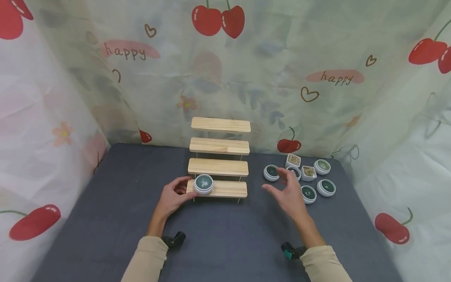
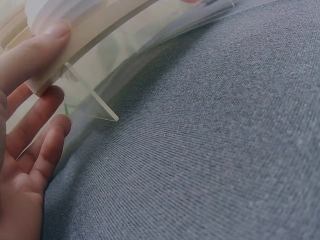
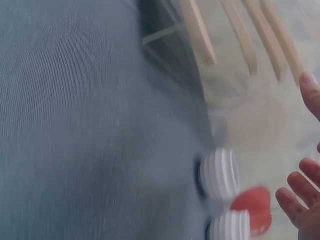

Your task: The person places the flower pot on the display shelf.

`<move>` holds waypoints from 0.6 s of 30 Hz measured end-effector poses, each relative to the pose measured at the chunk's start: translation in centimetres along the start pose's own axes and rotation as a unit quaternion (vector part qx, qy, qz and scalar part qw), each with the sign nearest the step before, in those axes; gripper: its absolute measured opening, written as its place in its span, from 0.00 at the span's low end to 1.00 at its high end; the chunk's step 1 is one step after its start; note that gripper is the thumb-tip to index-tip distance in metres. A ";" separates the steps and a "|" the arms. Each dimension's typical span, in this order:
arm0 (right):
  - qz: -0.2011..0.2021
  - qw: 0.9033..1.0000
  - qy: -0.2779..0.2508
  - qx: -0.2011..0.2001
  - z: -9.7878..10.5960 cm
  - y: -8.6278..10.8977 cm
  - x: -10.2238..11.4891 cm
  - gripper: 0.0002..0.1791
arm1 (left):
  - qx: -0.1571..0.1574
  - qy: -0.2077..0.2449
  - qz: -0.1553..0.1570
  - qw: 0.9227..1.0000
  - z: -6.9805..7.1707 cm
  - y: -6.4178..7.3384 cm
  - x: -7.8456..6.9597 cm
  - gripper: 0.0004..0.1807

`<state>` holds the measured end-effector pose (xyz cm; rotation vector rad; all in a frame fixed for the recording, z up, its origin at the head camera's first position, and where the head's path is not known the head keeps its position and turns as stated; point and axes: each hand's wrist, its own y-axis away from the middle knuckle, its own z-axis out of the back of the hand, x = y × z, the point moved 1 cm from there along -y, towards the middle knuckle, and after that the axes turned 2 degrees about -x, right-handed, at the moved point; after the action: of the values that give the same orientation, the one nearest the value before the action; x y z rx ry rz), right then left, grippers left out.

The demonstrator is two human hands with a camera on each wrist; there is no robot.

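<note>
A four-step wooden display stand (image 1: 225, 190) with clear supports stands at the back of the table. On the left part of its lowest step sits a round white ribbed pot (image 1: 203, 184) with a dark green top. My left hand (image 1: 175, 196) pinches the left end of that step, its thumb (image 2: 37, 52) on the board beside the pot and fingertips (image 2: 52, 95) underneath. With thumb and fingers spread, my right hand (image 1: 289, 194) hovers over the table near another round pot (image 1: 271, 173), holding nothing. In the right wrist view only parts of that hand (image 3: 310, 200) show.
Right of the stand are more round pots (image 1: 325, 188) and two small square white pots, one (image 1: 308, 173) with a grainy top. A patterned cloth (image 1: 225, 78) hangs behind the dark table (image 1: 225, 239) and along both sides.
</note>
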<state>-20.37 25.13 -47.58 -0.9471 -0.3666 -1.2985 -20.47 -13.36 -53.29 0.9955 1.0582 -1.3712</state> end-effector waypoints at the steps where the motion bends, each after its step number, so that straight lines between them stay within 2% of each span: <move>1: -0.008 1.000 0.007 -0.005 0.5 0.1 -0.6 0.41 | 0.001 0.001 0.000 1.000 0.0 0.0 0.0 0.34; 10: -0.068 0.995 0.048 -0.057 3.7 1.0 -5.1 0.43 | -0.003 0.003 0.002 1.000 -0.2 0.1 0.1 0.34; 18: -0.106 0.989 0.082 -0.065 4.9 1.5 -7.3 0.46 | -0.010 0.002 -0.007 1.000 -0.1 0.0 0.2 0.34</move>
<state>-19.66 33.55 -50.40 -0.9201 -0.2608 -1.5991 -20.50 -13.34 -53.53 0.9783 1.0801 -1.3679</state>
